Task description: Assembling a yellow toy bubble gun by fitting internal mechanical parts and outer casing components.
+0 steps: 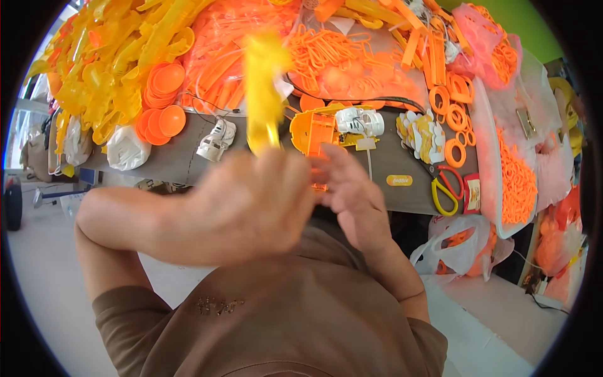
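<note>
Raised over the table's near edge, my left hand [245,207] is closed round the lower end of a long yellow plastic piece [264,88]. Both are smeared by motion, so the exact kind of piece is unclear. My right hand [358,204] is just right of it, its fingers bent around the near end of an orange box-like plastic part [320,133]. My left fist hides some of that contact. Beside the orange part are a yellow plastic shell [300,132] and a white gear unit [358,121]. Another white unit with wires [217,139] lies to the left.
Yellow plastic parts [107,88] heap up at the far left, with orange discs [164,122] beside them. Scissors [446,191] with yellow and red handles lie right, below stacked white-and-yellow pieces [422,135]. A tub of orange chain [516,182] stands far right. A black cable [370,98] crosses behind.
</note>
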### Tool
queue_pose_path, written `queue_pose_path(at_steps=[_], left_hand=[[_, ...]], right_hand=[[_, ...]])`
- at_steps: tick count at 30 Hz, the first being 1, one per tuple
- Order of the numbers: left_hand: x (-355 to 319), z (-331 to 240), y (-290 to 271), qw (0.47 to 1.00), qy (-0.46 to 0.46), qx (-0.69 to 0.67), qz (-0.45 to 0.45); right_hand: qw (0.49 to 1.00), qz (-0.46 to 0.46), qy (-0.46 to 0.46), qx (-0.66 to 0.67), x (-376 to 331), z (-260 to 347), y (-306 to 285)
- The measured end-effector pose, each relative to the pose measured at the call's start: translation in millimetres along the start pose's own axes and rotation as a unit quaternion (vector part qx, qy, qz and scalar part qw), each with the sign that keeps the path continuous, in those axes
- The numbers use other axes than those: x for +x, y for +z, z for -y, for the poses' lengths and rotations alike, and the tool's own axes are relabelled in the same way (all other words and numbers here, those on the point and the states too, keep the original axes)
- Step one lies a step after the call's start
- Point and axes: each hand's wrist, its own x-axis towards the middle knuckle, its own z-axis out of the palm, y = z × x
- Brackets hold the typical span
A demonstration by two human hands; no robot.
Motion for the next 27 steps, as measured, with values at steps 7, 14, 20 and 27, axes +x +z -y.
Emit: queue_pose_path(at_steps=[7,14,20,27], left_hand=[[2,-40,23,0.980,0.080,-0.157,-0.091],[-15,-19,28,0.894,-0.110,-0.322,-0.292],[6,-35,75,0.782,-0.372,-0.472,-0.166],[32,-15,81,0.760,-0.296,-0.574,-0.078]], right_hand=[[0.964,0.138,0.141,0.178,-3,-6,8],[0.987,0.044,0.156,0.018,-17,-8,1],[0.951,0.057,-0.019,-0.302,-18,-23,-7],[0.952,0.034,-0.052,-0.300,-20,-17,-23]])
